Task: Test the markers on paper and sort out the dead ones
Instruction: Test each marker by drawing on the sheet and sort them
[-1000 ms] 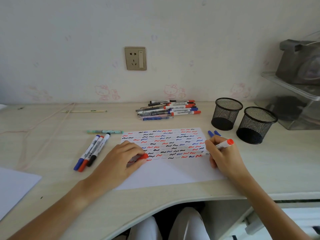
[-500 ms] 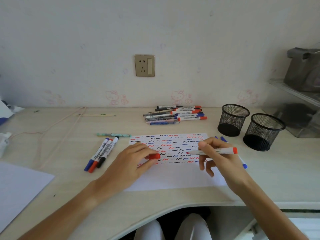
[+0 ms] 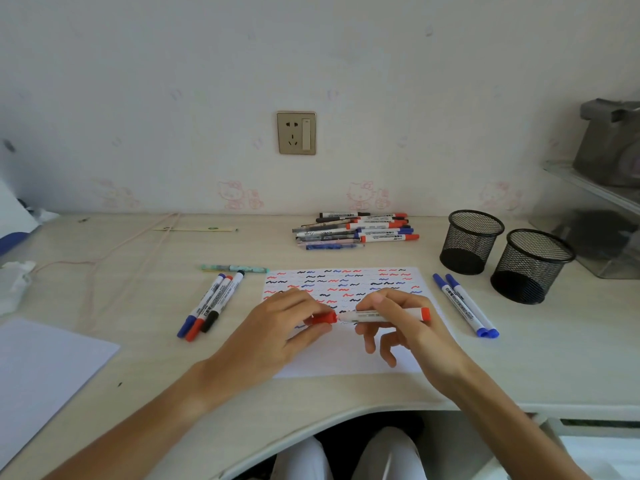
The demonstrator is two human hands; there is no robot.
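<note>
My right hand (image 3: 398,317) pinches a red marker (image 3: 388,315) lying level above the test paper (image 3: 346,362), its tip pointing left. My left hand (image 3: 277,327) pinches the red cap (image 3: 323,319), whose mouth sits just at the marker's tip. The paper carries several rows of red, blue and black squiggles. A pile of several markers (image 3: 356,230) lies behind the paper. Three markers (image 3: 211,306), blue, red and black, lie left of it. Two blue markers (image 3: 464,308) lie right of it.
Two black mesh cups (image 3: 471,242) (image 3: 531,266) stand at the right. A teal pen (image 3: 235,268) lies by the paper's far left corner. A white sheet (image 3: 41,372) lies at the left, and a cord (image 3: 104,261) trails over the desk. A clear shelf (image 3: 595,216) stands far right.
My right hand lifted the red marker off the paper, turned it level and brought its tip to the cap in my left hand. The camera view shifted too.
</note>
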